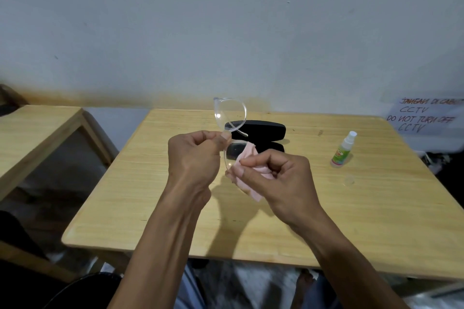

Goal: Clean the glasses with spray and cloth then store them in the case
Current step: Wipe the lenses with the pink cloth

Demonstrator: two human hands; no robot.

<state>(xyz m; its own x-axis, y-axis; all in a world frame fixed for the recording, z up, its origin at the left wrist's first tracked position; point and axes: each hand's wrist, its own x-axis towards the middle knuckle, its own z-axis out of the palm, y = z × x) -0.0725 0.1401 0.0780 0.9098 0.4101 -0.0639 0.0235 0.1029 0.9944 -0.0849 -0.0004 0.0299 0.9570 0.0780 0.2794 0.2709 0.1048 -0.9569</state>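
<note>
Both hands work above the desk (150,208): my left hand (193,158) pinches clear-framed glasses (229,118) at the bridge, my right hand (273,178) presses pink cloth (247,158) onto the lower lens.

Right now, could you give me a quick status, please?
Left hand holds glasses. Right hand rubs cloth on lower lens. Case open behind; spray aside. Nothing blocking.
</note>
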